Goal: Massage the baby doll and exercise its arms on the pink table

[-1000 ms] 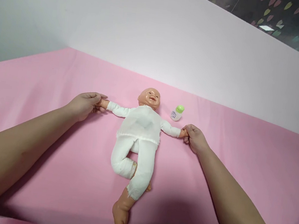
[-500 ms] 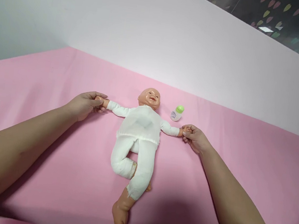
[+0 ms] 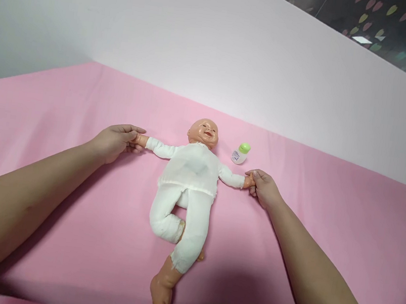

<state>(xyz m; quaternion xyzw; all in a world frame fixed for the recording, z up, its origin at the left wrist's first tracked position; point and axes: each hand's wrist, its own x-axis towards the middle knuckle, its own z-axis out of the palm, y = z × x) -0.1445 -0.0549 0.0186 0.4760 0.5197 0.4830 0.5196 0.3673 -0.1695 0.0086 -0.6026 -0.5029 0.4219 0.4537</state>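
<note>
Left hand [image 3: 115, 141] at doll's far left, fingers pinched round one tiny doll hand. Doll [image 3: 189, 180] on back in middle of pink sheet [image 3: 64, 99], white clothes, arms stretched wide, one knee bent. Small bottle [image 3: 240, 153] with green cap just right of doll's head. Right hand [image 3: 263, 187] at doll's right side, fingers gripping other tiny hand.
</note>
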